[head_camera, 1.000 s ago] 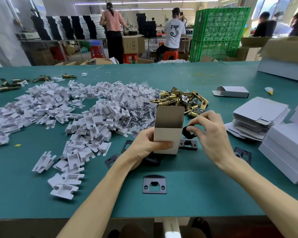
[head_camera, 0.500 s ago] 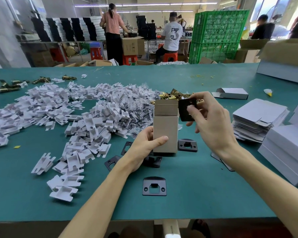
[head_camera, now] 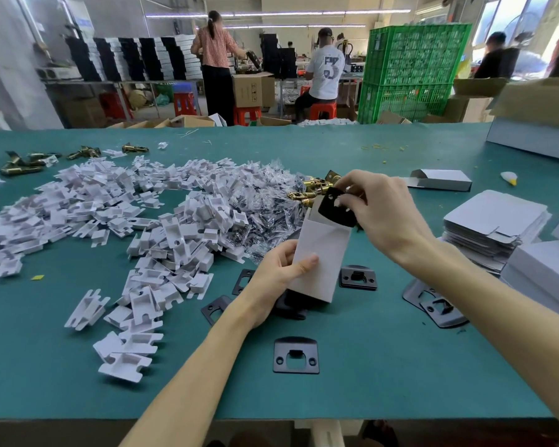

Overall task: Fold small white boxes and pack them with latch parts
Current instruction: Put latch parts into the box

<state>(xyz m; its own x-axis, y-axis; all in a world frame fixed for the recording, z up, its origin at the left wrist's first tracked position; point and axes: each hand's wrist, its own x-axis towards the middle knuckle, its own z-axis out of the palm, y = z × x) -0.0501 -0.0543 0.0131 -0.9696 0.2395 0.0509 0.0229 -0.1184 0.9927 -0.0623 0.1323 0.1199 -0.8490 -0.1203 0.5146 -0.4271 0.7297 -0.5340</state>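
My left hand (head_camera: 279,272) grips a small white box (head_camera: 323,253), held upright and tilted with its open mouth up. My right hand (head_camera: 378,211) pinches a black latch plate (head_camera: 334,209) whose lower edge sits in the box's mouth. Brass latch bolts (head_camera: 310,188) lie just behind the box. More black plates lie on the green table (head_camera: 368,375): one near the front (head_camera: 296,355), one right of the box (head_camera: 357,277), others by my left wrist (head_camera: 215,308) and under my right forearm (head_camera: 433,303).
A wide heap of white plastic inserts (head_camera: 126,214) and bagged screws (head_camera: 265,214) covers the table's left and middle. Flat box blanks (head_camera: 494,224) and folded white boxes (head_camera: 542,272) are stacked at the right. One folded box (head_camera: 442,180) lies behind. People work beyond the table.
My right hand lifted a black plate off the table, carried it up over the box and lowered its edge into the opening. My left hand tilted the box.
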